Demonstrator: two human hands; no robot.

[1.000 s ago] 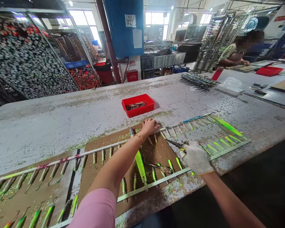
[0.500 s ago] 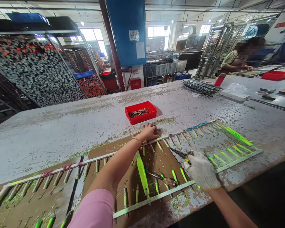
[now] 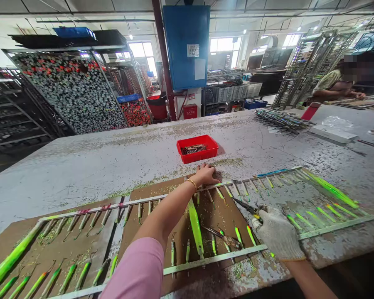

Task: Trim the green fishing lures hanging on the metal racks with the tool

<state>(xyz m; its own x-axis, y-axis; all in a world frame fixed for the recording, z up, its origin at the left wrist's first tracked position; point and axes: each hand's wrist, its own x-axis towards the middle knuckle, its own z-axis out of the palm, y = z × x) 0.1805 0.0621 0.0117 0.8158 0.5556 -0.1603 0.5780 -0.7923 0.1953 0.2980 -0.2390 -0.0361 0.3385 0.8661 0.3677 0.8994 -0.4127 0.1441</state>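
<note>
A long metal frame (image 3: pixel 212 259) lies across the table with several green-painted clips and hooks along its two rails. My left hand (image 3: pixel 206 174), bare with a gold bracelet, presses fingers curled on the far rail. My right hand (image 3: pixel 277 232) wears a white knit glove and grips pliers (image 3: pixel 244 205), whose tip points toward the hooks on the far rail. A second pair of pliers (image 3: pixel 221 236) lies inside the frame on brown cardboard (image 3: pixel 180 195). A thick green crossbar (image 3: pixel 195 226) spans the frame under my left forearm.
A red tray (image 3: pixel 198 148) with small metal parts sits just beyond my left hand. Green paint flakes litter the grey table (image 3: pixel 81 162). A pile of painted rods (image 3: pixel 282 119) lies at the far right, near another person (image 3: pixel 339 83). Racks stand behind.
The view has shifted left and slightly up, so the frame and tray sit further right. Both hands keep their places on the rail and the pliers.
</note>
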